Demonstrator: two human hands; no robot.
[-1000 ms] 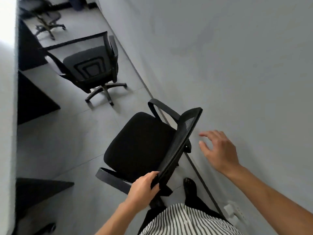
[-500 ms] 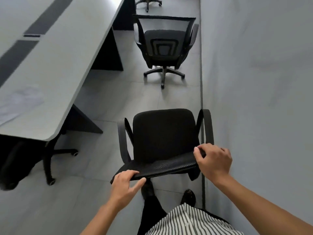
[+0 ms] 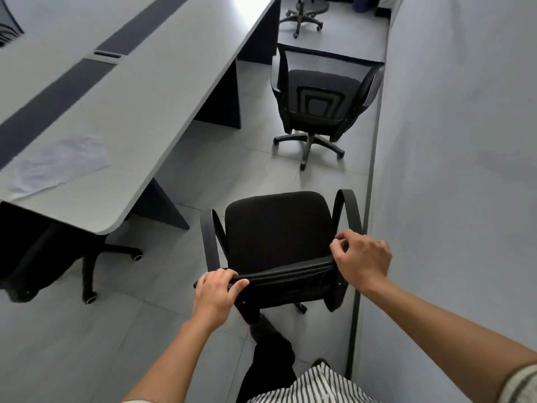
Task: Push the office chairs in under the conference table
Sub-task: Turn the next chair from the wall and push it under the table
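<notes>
A black office chair (image 3: 276,228) with a mesh backrest stands right in front of me, close to the wall on the right. My left hand (image 3: 216,292) grips the left end of the backrest's top edge and my right hand (image 3: 363,261) grips its right end. The grey conference table (image 3: 116,112) runs along the left, its rounded corner just left of this chair. A second black chair (image 3: 319,94) stands farther ahead in the aisle, away from the table. Another chair (image 3: 43,257) sits tucked under the table's near end at lower left.
A grey wall (image 3: 465,141) bounds the narrow aisle on the right. A third chair's wheeled base (image 3: 302,13) shows at the top. A sheet of paper (image 3: 61,164) lies on the table. Dark table legs (image 3: 223,97) stand along the table's edge. My leg and foot are under the chair.
My right hand has come onto the backrest, so both hands now hold its top edge. The chair has turned to face down the aisle, and my view has swung to take in the table.
</notes>
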